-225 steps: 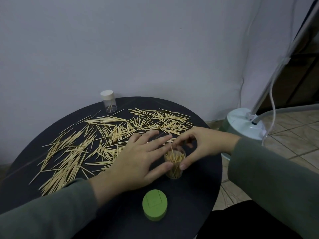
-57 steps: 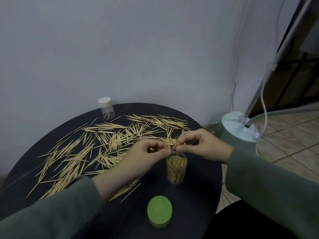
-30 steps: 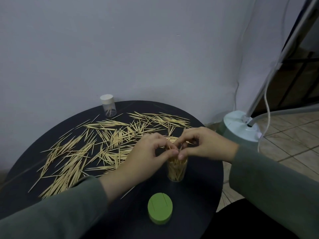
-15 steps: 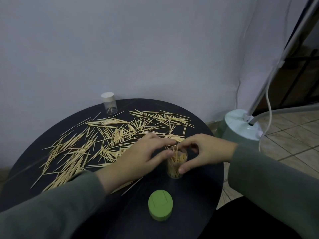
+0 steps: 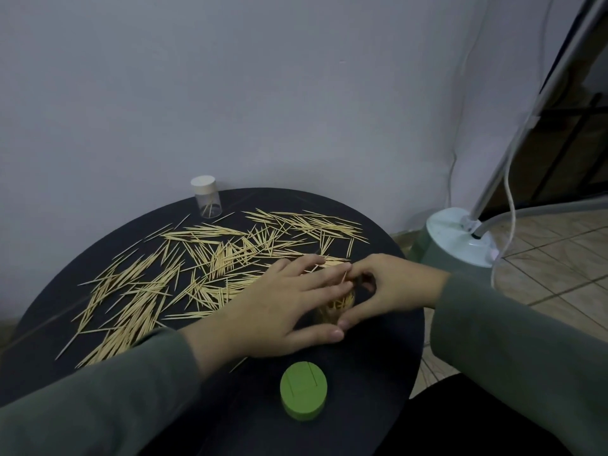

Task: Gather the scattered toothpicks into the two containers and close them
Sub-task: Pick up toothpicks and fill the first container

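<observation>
Hands have dropped from pinching toothpicks above the jar to it: left hand spread open against its side, right hand curled round it, so that batch looks delivered, most toothpicks still strewing the bench.
</observation>
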Available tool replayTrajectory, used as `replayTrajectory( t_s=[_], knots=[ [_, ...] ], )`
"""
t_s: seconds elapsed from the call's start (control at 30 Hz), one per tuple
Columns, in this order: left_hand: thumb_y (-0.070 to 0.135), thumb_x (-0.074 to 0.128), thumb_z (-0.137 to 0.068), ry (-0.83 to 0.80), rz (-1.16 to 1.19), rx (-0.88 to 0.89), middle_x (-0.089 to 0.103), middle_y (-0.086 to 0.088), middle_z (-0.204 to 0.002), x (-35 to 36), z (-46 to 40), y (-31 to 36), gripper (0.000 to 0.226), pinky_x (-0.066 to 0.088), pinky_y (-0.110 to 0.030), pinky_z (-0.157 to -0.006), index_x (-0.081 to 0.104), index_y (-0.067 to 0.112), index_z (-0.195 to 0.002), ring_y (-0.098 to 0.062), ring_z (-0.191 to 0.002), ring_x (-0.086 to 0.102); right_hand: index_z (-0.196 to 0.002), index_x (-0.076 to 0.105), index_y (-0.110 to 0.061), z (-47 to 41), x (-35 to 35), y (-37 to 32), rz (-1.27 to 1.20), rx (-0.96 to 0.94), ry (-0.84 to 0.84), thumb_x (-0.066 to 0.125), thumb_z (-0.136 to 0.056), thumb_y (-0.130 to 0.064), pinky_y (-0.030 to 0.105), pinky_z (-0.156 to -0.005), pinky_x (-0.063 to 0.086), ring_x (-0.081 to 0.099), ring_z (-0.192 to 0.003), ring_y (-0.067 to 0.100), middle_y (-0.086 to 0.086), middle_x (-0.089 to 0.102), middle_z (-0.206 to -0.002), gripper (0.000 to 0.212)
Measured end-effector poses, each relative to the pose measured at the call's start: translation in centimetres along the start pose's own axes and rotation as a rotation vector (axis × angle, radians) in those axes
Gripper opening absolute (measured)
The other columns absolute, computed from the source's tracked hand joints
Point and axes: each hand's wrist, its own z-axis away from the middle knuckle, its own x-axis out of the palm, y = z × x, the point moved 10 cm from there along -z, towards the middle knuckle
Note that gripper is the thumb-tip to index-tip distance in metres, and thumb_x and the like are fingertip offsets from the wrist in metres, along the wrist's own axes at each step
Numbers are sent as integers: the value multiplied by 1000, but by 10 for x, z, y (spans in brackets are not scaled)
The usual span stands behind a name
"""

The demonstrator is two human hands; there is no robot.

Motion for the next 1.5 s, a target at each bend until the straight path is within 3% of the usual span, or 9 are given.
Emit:
replayTrajectory(
  t_s=[0.17,0.37,0.5,0.6,0.7,0.9,1.1,1.23,1.5],
  knots=[
    [47,38,-100,197,30,102,61,11,-131,-26,8,-9,42,45,-42,-94,65,24,-123,-17,-128,49,-115,65,-37,0,2,0,-13,-5,-17,74,-60,-69,29,-81,50,60,-90,3,-15,68,-99,64],
    [41,46,-98,352,-45,64,70,6,-108,-43,16,-17,36,45,-34,-83,74,20,-106,-19,-105,58,-123,62,-38,1,3,2,-33,23,-38,77,-65,-59,28,-88,50,59,-99,3,-17,66,-108,64],
    [46,48,-96,259,-105,99,65,3,-124,-23,18,-10,42,49,-39,-83,68,19,-121,-22,-110,57,-117,62,-41,0,4,2,-46,17,-50,76,-64,-62,31,-87,51,60,-97,3,-17,66,-106,59],
    [50,41,-97,190,-146,88,59,1,-134,-12,12,-3,50,49,-41,-83,62,17,-129,-25,-114,54,-102,65,-42,-1,3,1,-58,0,-35,78,-66,-58,23,-71,47,59,-80,-2,-17,67,-92,41],
    [52,37,-98,175,-147,72,56,1,-138,-13,5,3,51,47,-40,-84,64,19,-126,-26,-115,53,-101,67,-35,-2,2,1,-37,-5,-25,78,-67,-58,19,-64,39,54,-70,-2,-16,63,-83,43],
    [63,25,-96,96,-63,-73,42,4,-150,-9,-2,-2,67,41,-42,-101,44,20,-144,-24,-131,41,-105,67,-27,-1,1,2,-17,1,-14,78,-70,-53,15,-62,39,53,-66,-9,-16,60,-78,45],
    [56,33,-98,149,-41,15,55,6,-137,-13,1,2,49,45,-45,-92,64,27,-121,-25,-124,48,-111,68,-34,-2,3,0,-48,-29,-20,78,-67,-59,24,-66,46,56,-73,2,-9,66,-86,51],
    [50,37,-99,250,-11,18,61,7,-129,-25,3,-3,43,46,-46,-87,69,27,-114,-24,-117,52,-121,64,-37,-1,3,0,-40,-6,-42,79,-71,-51,14,-68,40,56,-80,-6,-21,65,-91,54],
    [52,35,-99,204,-17,57,57,8,-135,-14,5,-5,46,44,-44,-91,65,29,-125,-23,-120,50,-126,60,-32,-1,7,0,-35,10,-88,81,-72,-42,7,-61,39,53,-72,-16,-21,61,-90,59]
  ],
)
